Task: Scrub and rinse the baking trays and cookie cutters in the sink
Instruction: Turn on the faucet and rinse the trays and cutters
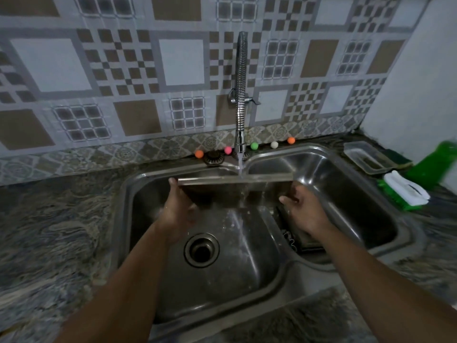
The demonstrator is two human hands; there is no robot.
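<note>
I see baking tray point(235, 188) held tilted over left sink point(138, 194) basin, water from faucet point(240, 95) hitting its top edge. L hand point(176, 209) fingers grip left end, R hand point(303, 211) fingers grip right end. Scrub brush point(405, 191) on table at right.

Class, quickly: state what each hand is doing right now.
Left hand: holding the baking tray at its left edge.
Right hand: holding the same tray at its right edge.
</note>
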